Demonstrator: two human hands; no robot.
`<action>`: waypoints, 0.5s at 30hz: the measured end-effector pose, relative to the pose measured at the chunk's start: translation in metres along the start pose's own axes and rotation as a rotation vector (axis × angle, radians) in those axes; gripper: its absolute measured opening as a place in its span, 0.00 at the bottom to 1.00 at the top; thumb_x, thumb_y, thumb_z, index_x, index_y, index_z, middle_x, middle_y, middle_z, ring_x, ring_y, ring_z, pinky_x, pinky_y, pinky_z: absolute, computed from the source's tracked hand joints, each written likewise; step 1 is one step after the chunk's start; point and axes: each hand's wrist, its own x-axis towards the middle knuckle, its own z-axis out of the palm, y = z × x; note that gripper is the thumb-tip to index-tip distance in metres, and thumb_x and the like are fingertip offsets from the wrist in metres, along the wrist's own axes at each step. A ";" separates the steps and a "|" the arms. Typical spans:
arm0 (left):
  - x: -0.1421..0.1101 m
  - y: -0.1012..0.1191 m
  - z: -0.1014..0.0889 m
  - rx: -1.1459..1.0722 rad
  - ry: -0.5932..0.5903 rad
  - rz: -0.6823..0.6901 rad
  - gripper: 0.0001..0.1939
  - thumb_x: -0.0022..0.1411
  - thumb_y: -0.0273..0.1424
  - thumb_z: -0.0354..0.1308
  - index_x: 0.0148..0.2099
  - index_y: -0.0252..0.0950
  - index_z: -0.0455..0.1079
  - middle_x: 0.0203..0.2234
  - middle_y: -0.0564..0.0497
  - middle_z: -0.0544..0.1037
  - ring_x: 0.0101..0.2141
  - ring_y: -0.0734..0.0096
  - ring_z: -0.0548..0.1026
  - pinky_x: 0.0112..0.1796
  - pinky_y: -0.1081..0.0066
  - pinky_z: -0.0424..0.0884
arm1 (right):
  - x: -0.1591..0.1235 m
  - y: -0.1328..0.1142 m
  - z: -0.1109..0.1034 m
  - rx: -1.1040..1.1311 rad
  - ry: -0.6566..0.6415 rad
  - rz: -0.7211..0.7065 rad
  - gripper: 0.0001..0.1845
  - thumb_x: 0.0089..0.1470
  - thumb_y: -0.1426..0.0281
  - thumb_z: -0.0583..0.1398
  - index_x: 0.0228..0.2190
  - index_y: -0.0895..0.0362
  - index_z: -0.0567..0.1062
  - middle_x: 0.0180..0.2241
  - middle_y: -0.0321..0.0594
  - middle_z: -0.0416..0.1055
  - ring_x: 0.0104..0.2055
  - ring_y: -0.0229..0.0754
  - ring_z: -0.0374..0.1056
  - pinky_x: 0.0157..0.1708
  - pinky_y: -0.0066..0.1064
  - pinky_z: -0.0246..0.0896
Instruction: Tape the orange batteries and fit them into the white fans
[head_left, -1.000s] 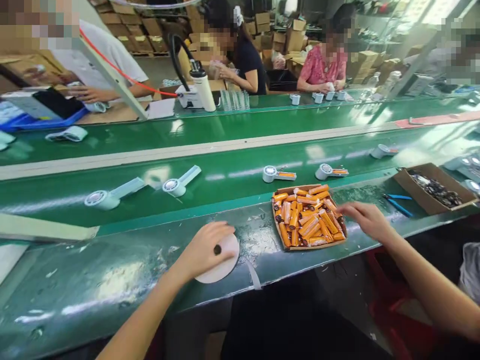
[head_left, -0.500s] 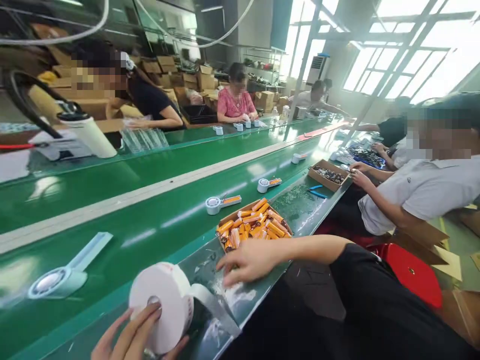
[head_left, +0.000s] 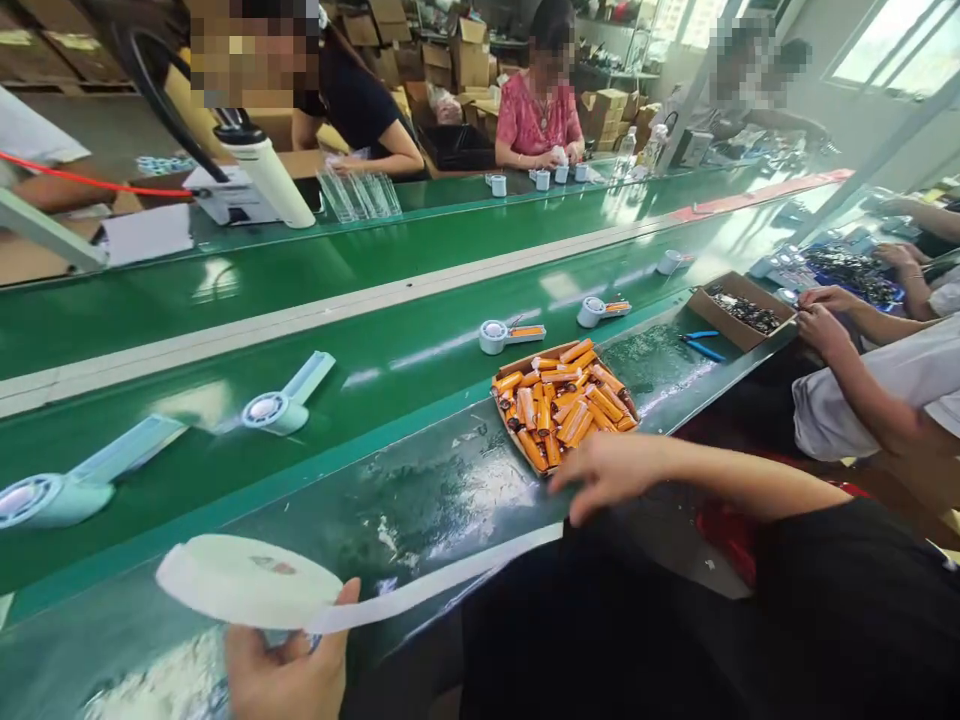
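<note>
My left hand (head_left: pixel 289 665) grips a roll of white tape (head_left: pixel 247 580) from below, tilted over the near side of the bench. A strip of tape (head_left: pixel 450 578) stretches from the roll to the right, along the bench's near edge. Its far end lies just below the fingers of my right hand (head_left: pixel 600 470), and I see no clear grip on it. The fingers of that hand are apart. Right behind it stands a cardboard box of orange-wrapped cylindrical cells (head_left: pixel 562 395).
Pale blue handheld fan bodies (head_left: pixel 277 408) lie along the green conveyor belt (head_left: pixel 420 365). Blue-handled pliers (head_left: pixel 703 345) rest by a carton of small dark parts (head_left: pixel 742 310). Co-workers sit on both sides; a person in a pink top (head_left: pixel 536 115) is across the belt.
My left hand has turned the tape roll from upright to nearly flat, and a longer strip is drawn out. My right hand stays near the cell box. Another fan body shows; the view has shifted.
</note>
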 end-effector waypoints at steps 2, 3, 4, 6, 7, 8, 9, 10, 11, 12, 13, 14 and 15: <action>-0.004 0.019 0.002 -0.056 0.119 -0.142 0.39 0.54 0.47 0.75 0.67 0.50 0.73 0.60 0.48 0.80 0.60 0.37 0.81 0.52 0.44 0.87 | -0.012 0.020 -0.034 -0.097 0.407 0.197 0.18 0.70 0.57 0.66 0.52 0.55 0.85 0.48 0.45 0.85 0.45 0.48 0.80 0.49 0.35 0.71; -0.003 0.029 0.007 -0.103 0.131 -0.180 0.38 0.51 0.48 0.77 0.63 0.46 0.76 0.57 0.47 0.81 0.59 0.39 0.81 0.54 0.45 0.86 | -0.014 0.031 -0.047 -0.184 0.545 0.287 0.19 0.69 0.58 0.67 0.54 0.55 0.84 0.51 0.48 0.84 0.49 0.51 0.79 0.53 0.39 0.71; -0.001 0.039 0.013 -0.157 0.105 -0.185 0.39 0.49 0.50 0.78 0.60 0.42 0.78 0.55 0.44 0.81 0.59 0.40 0.80 0.55 0.46 0.85 | -0.013 0.040 -0.057 -0.276 0.627 0.365 0.22 0.67 0.59 0.68 0.57 0.55 0.83 0.54 0.50 0.83 0.53 0.55 0.78 0.57 0.45 0.71; 0.004 0.052 0.029 -0.245 0.031 -0.160 0.41 0.46 0.53 0.79 0.57 0.36 0.78 0.53 0.42 0.80 0.56 0.44 0.81 0.53 0.51 0.86 | -0.005 0.057 -0.066 -0.417 0.649 0.481 0.28 0.64 0.59 0.71 0.62 0.54 0.81 0.61 0.53 0.79 0.61 0.64 0.73 0.62 0.57 0.68; 0.007 0.056 0.038 -0.266 -0.006 -0.139 0.41 0.46 0.54 0.79 0.56 0.36 0.78 0.53 0.42 0.79 0.55 0.46 0.81 0.51 0.55 0.86 | 0.000 0.063 -0.066 -0.456 0.632 0.517 0.27 0.64 0.59 0.71 0.61 0.53 0.82 0.63 0.53 0.77 0.62 0.67 0.71 0.62 0.61 0.68; 0.009 0.058 0.046 -0.273 -0.047 -0.106 0.40 0.47 0.54 0.79 0.56 0.37 0.78 0.54 0.42 0.78 0.54 0.48 0.81 0.48 0.58 0.86 | 0.004 0.067 -0.065 -0.480 0.626 0.539 0.24 0.64 0.59 0.71 0.59 0.52 0.84 0.63 0.52 0.77 0.63 0.69 0.71 0.62 0.64 0.67; 0.010 0.059 0.052 -0.265 -0.087 -0.056 0.39 0.49 0.53 0.78 0.57 0.38 0.77 0.55 0.42 0.78 0.55 0.49 0.81 0.47 0.60 0.86 | 0.008 0.070 -0.063 -0.488 0.640 0.542 0.20 0.66 0.59 0.70 0.56 0.52 0.86 0.63 0.51 0.78 0.63 0.69 0.71 0.62 0.66 0.68; 0.010 0.061 0.058 -0.246 -0.119 0.019 0.37 0.52 0.52 0.78 0.58 0.39 0.77 0.56 0.43 0.77 0.56 0.49 0.80 0.46 0.60 0.85 | 0.010 0.070 -0.060 -0.478 0.671 0.516 0.17 0.67 0.60 0.69 0.54 0.52 0.87 0.61 0.50 0.80 0.62 0.68 0.72 0.61 0.65 0.68; 0.009 0.063 0.063 -0.214 -0.147 0.118 0.35 0.55 0.50 0.77 0.59 0.41 0.76 0.57 0.43 0.77 0.58 0.48 0.78 0.47 0.60 0.84 | 0.011 0.069 -0.056 -0.450 0.717 0.463 0.16 0.68 0.61 0.68 0.53 0.52 0.87 0.58 0.49 0.82 0.61 0.66 0.74 0.61 0.63 0.70; 0.007 0.065 0.067 -0.169 -0.167 0.234 0.32 0.58 0.48 0.76 0.60 0.42 0.76 0.58 0.43 0.77 0.60 0.48 0.76 0.49 0.57 0.83 | 0.011 0.066 -0.052 -0.409 0.775 0.387 0.15 0.68 0.63 0.67 0.53 0.52 0.87 0.55 0.47 0.84 0.59 0.62 0.77 0.60 0.59 0.73; 0.004 0.069 0.070 -0.113 -0.177 0.353 0.30 0.60 0.45 0.75 0.61 0.43 0.76 0.58 0.43 0.78 0.61 0.48 0.75 0.53 0.54 0.81 | 0.010 0.062 -0.047 -0.364 0.843 0.295 0.15 0.69 0.64 0.67 0.53 0.52 0.87 0.53 0.45 0.85 0.55 0.58 0.80 0.58 0.54 0.76; 0.000 0.074 0.072 -0.050 -0.178 0.467 0.29 0.61 0.43 0.75 0.62 0.43 0.76 0.57 0.43 0.79 0.61 0.47 0.74 0.56 0.51 0.78 | 0.008 0.055 -0.041 -0.326 0.915 0.190 0.15 0.68 0.65 0.68 0.54 0.52 0.86 0.51 0.43 0.86 0.52 0.54 0.82 0.55 0.49 0.78; -0.004 0.080 0.073 0.015 -0.177 0.564 0.28 0.62 0.41 0.76 0.62 0.43 0.76 0.56 0.43 0.80 0.60 0.47 0.73 0.59 0.48 0.75 | 0.007 0.047 -0.034 -0.303 0.988 0.080 0.16 0.68 0.66 0.68 0.55 0.51 0.86 0.51 0.42 0.87 0.49 0.51 0.84 0.53 0.44 0.81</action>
